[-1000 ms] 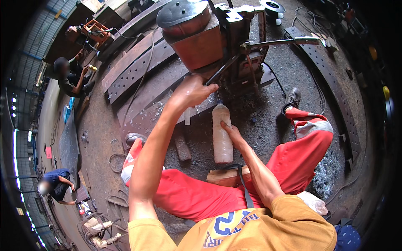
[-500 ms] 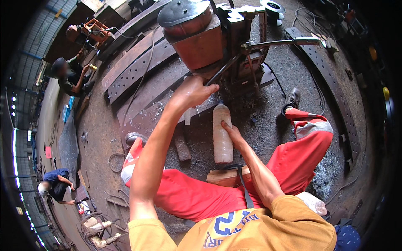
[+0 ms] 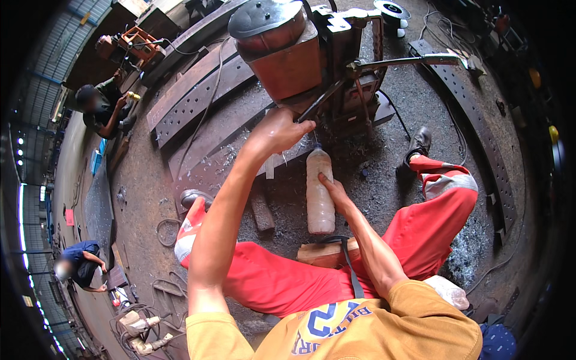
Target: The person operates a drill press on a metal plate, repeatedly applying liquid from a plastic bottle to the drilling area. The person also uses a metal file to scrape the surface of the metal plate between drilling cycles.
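My left hand (image 3: 277,131) is closed round a dark lever (image 3: 327,98) on the side of a drilling machine (image 3: 288,63), with the thumb lying along it. My right hand (image 3: 336,193) grips a ribbed plastic bottle (image 3: 320,207) filled with something cloudy and whitish. Its fingers are mostly hidden behind the bottle. The bottle stands nearly upright, its narrow dark neck toward the underside of the machine. A thin pale line, maybe a jet of liquid, runs up from the tip. Where the drill meets the work is hidden by my left hand and the housing.
Drilled steel plates (image 3: 207,96) lie under and left of the machine; another long drilled bar (image 3: 468,114) curves along the right. Metal shavings (image 3: 471,249) litter the floor. A wooden block (image 3: 318,254) lies between my legs. Two other people work at the left.
Both hands keep their holds on the lever and the bottle, with hardly any shift. The person at the lower left has moved an arm slightly.
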`<state>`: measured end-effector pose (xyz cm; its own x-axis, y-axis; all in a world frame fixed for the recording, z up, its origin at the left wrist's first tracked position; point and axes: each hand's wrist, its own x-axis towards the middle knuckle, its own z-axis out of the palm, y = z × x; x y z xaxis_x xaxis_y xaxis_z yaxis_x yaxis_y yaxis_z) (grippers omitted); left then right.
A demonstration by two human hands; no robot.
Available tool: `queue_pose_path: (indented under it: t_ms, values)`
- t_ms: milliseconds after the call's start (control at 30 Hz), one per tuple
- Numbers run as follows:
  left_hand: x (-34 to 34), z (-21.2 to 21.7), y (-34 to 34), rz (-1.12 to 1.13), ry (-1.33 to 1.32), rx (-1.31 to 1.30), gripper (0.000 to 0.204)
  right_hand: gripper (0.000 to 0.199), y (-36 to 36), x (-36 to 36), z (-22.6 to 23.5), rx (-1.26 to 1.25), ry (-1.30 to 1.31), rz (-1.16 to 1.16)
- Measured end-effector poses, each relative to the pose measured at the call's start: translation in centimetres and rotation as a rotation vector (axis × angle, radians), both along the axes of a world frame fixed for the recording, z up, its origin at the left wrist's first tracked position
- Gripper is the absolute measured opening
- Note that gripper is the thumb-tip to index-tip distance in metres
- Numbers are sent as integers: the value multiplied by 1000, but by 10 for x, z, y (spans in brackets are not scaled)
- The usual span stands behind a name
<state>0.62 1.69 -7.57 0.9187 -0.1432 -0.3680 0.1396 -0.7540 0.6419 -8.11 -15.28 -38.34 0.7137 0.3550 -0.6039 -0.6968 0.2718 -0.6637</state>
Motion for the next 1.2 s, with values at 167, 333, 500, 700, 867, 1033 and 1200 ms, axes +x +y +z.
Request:
queue_pose_path:
  t_ms: [167, 333, 500, 700, 867, 1033, 1200]
  values:
    - [1, -4, 3, 13, 30, -26, 46, 65, -1, -1, -4, -12, 2, -4]
    - [1, -4, 3, 3, 13, -18, 46, 66, -1, 0, -3, -11, -5, -5]
    - [2, -9, 6, 19, 28, 2, 47, 65, 0, -2, -1, -13, -9, 0]
    - [3, -10, 5, -11, -26, -8, 47, 64, -2, -1, -6, -14, -3, -7]
    - [3, -13, 7, -9, -42, 0, 47, 65, -1, -1, -3, -12, -6, -3]
    - [2, -11, 6, 11, 15, -6, 50, 65, -2, 0, -6, -28, -1, 13]
    - [2, -10, 6, 20, 26, 0, 51, 65, -3, 0, -7, -18, -1, 8]
